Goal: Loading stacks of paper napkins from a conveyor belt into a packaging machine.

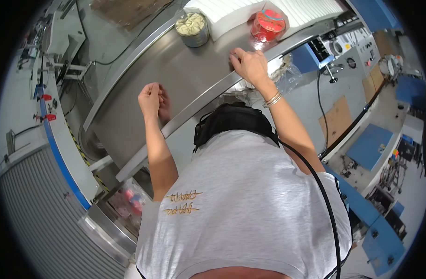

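My left hand (152,98) hovers over the grey metal surface (129,102), its fingers curled together in a pinch. Whatever it may hold is too small or hidden to make out. Farther right, my right hand (251,66) is near the raised edge of that surface, fingers bent and drawn in; anything between them cannot be made out. A red round container (268,27), seemingly wrapped in clear plastic, stands just beyond the right hand. Left of it sits a grey tub (194,38) with cream-coloured material (190,23) bulging at its top.
White ribbed blocks (222,16) line the far end of the surface. A metal rail (201,102) runs between me and it. Clear plastic bags (289,76) lie under my right forearm. A blue box (306,56) is to the right, and a blue-edged conveyor (59,153) runs at left.
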Tool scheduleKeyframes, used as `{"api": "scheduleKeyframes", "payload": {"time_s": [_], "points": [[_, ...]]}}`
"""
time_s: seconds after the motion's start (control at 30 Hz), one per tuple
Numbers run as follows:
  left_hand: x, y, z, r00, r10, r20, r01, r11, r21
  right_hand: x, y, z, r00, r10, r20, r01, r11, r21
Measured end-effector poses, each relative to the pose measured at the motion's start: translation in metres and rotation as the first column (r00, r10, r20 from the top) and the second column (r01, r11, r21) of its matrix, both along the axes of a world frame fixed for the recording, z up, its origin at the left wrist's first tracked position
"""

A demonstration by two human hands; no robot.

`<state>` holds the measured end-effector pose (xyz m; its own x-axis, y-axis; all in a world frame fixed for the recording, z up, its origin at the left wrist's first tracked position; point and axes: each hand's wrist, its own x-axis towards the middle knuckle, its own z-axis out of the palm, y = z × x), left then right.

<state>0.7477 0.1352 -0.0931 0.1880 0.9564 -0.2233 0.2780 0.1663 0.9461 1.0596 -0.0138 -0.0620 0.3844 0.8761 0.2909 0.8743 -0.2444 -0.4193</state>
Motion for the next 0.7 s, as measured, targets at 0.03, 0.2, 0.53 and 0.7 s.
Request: {"api": "scheduleKeyframes", "payload": {"time_s": [0.03, 0.2, 0.53, 0.7], "points": [[0.000, 0.000, 0.001, 1.000, 0.012, -0.007, -0.013, 1.000, -0.013, 0.002, 0.002, 0.004, 1.000, 0.004, -0.027, -0.006, 0.998, -0.064], [0.008, -0.006, 0.018, 0.997, 0.076, -0.032, -0.077, 0.996, -0.039, 0.012, 0.013, 0.017, 0.973, 0.064, -0.221, -0.122, 0.958, -0.261], [0.085, -0.111, 0.104, 0.853, -0.517, -0.073, 0.515, 0.856, -0.053, 0.012, 0.013, 0.010, 0.982, 0.116, -0.150, -0.139, 0.978, -0.157], [0.096, -0.122, 0.103, 0.725, -0.639, -0.258, 0.658, 0.753, -0.018, 0.012, 0.015, 0.013, 0.985, 0.111, -0.130, -0.138, 0.965, -0.222]]}}
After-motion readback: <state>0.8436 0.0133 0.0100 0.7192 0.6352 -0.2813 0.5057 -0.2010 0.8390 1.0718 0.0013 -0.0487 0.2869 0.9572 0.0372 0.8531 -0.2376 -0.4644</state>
